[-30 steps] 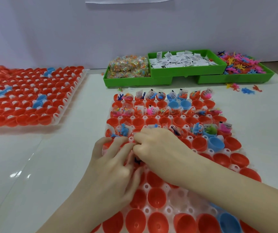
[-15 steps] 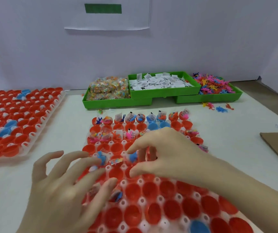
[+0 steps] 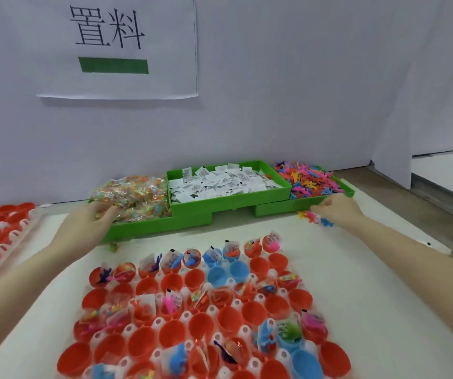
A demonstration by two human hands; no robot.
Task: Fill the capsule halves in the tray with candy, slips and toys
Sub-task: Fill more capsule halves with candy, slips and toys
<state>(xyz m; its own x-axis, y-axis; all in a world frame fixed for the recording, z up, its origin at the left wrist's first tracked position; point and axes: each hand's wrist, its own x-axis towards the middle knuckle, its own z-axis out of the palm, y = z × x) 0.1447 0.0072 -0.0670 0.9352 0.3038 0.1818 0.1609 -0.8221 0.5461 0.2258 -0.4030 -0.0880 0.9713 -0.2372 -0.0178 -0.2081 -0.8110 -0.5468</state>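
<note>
Holding candy (image 3: 135, 195), slips (image 3: 225, 180), toys (image 3: 310, 180): green bins (image 3: 192, 212).

Single head view, aimed forward and down toward 12 o'clock; capsule tray (image 3: 243, 328) seen close, wall (image 3: 302, 91) beyond.

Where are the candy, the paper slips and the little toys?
candy (image 3: 137, 196): head view, middle of the wrapped pile.
paper slips (image 3: 225, 181): head view, middle of the white heap.
little toys (image 3: 313, 180): head view, middle of the colourful heap.
</note>
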